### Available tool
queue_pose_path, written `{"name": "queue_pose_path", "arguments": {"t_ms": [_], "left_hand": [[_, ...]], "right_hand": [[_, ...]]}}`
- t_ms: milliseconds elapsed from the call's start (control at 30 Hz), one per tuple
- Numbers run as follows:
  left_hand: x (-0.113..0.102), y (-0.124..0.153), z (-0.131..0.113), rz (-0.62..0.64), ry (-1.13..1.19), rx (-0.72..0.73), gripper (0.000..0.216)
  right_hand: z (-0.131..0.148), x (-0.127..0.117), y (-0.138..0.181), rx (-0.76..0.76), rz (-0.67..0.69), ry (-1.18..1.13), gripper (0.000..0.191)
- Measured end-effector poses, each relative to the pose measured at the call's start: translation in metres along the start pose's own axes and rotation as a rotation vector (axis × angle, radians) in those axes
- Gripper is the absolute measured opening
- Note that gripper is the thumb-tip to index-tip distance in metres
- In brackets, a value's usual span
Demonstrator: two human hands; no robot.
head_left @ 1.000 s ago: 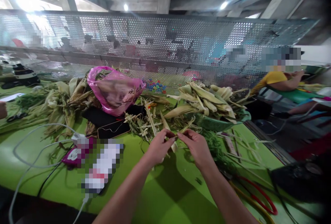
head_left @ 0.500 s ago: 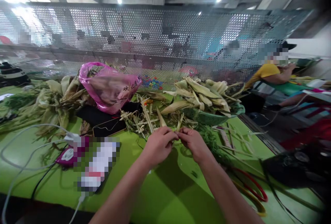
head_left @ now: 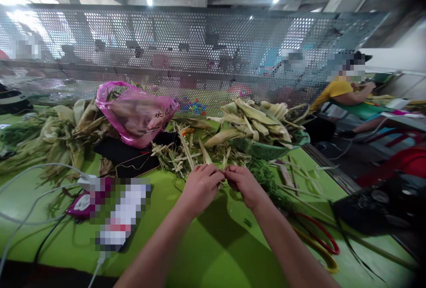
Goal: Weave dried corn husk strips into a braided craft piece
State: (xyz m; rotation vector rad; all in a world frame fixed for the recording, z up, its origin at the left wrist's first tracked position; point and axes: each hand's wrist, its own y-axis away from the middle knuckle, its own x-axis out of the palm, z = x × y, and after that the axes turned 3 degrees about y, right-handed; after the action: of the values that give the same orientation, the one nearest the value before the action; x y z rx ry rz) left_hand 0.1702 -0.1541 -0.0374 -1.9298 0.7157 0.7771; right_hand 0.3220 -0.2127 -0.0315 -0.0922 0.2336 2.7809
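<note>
Both hands meet low over the green table, fingertips pinched close together. My left hand (head_left: 203,187) is closed on a pale corn husk (head_left: 204,152), whose pointed end sticks up past the knuckles. Closed as well, my right hand (head_left: 244,184) grips a thin husk strip (head_left: 225,157) that rises beside its fingers. The fingers hide where the two pieces meet. Just beyond the hands lie scattered husk scraps (head_left: 169,157). A green basket (head_left: 266,149) heaped with dry corn husks (head_left: 258,119) stands behind, to the right.
At left are a pink plastic bag (head_left: 136,112), a purple power strip (head_left: 80,203) with white cables, and a charging phone (head_left: 124,217). Green plant sprigs (head_left: 266,177) and red-handled loops (head_left: 319,230) lie right. A perforated metal screen (head_left: 186,48) stands behind; a person in yellow (head_left: 341,88) sits at right.
The whole view has shifted slightly, so things sit a little further left. My hands remain pinched together on the husk, with barely any change in their pose.
</note>
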Motion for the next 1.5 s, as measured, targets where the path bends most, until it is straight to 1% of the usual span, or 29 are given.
{"name": "queue_pose_path", "arguments": {"t_ms": [100,200,267,333,433,467,533,600,667,733,833,867,933,1000,1100,1200,1300,1367,1433,1500], "left_hand": [[-0.001,0.000,-0.001,-0.028,0.028,-0.004,0.015],[0.001,-0.001,-0.001,-0.083,0.147,-0.066,0.009],[0.003,-0.002,-0.001,-0.129,0.328,-0.144,0.006],[0.005,-0.003,0.001,-0.150,0.577,-0.264,0.004],[0.010,-0.003,0.004,-0.138,0.937,-0.459,0.013],[0.012,-0.003,0.006,-0.132,1.026,-0.499,0.017],[0.015,-0.003,0.009,-0.126,1.137,-0.524,0.022],[0.017,-0.003,0.013,-0.127,1.143,-0.528,0.022],[0.019,-0.003,0.017,-0.129,1.074,-0.527,0.017],[0.020,-0.003,0.021,-0.129,0.959,-0.518,0.012],[0.023,-0.001,0.026,-0.119,0.749,-0.526,0.005],[0.023,0.000,0.028,-0.108,0.688,-0.538,0.002],[0.023,0.001,0.028,-0.071,0.604,-0.563,0.004],[0.021,0.002,0.027,-0.032,0.547,-0.567,0.007],[0.017,0.002,0.023,0.019,0.483,-0.530,0.010],[0.016,0.003,0.019,0.089,0.507,-0.490,0.015],[0.018,0.003,0.018,0.142,0.615,-0.482,0.017],[0.021,0.003,0.018,0.145,0.721,-0.517,0.016],[0.021,0.002,0.019,0.114,0.853,-0.588,0.019],[0.020,0.001,0.020,0.053,0.972,-0.672,0.024]], "right_hand": [[0.000,0.000,0.001,0.011,0.013,-0.028,0.043],[0.000,0.001,0.000,0.021,0.031,-0.059,0.040],[-0.001,0.001,-0.001,0.024,0.032,-0.067,0.038],[-0.003,0.001,-0.002,0.029,0.028,-0.071,0.036],[-0.007,0.002,-0.004,0.039,0.029,-0.075,0.035],[-0.008,0.003,-0.005,0.039,0.032,-0.076,0.036],[-0.008,0.003,-0.005,0.036,0.037,-0.073,0.038],[-0.007,0.002,-0.004,0.033,0.045,-0.062,0.037],[-0.003,-0.001,-0.002,-0.004,0.077,0.029,0.032],[0.000,-0.007,0.000,-0.086,0.103,0.241,0.025],[0.006,-0.015,0.005,-0.233,0.061,0.624,0.014],[0.008,-0.016,0.007,-0.278,0.036,0.709,0.012],[0.012,-0.016,0.011,-0.369,0.003,0.803,0.011],[0.015,-0.013,0.013,-0.451,-0.015,0.839,0.010],[0.016,-0.008,0.015,-0.546,-0.042,0.866,0.008],[0.014,-0.006,0.013,-0.591,-0.066,0.869,0.007],[0.010,-0.004,0.010,-0.592,-0.082,0.861,0.009],[0.009,-0.003,0.010,-0.612,-0.092,0.829,0.010],[0.010,-0.003,0.012,-0.653,-0.108,0.762,0.012],[0.012,-0.003,0.014,-0.677,-0.132,0.686,0.020]]}}
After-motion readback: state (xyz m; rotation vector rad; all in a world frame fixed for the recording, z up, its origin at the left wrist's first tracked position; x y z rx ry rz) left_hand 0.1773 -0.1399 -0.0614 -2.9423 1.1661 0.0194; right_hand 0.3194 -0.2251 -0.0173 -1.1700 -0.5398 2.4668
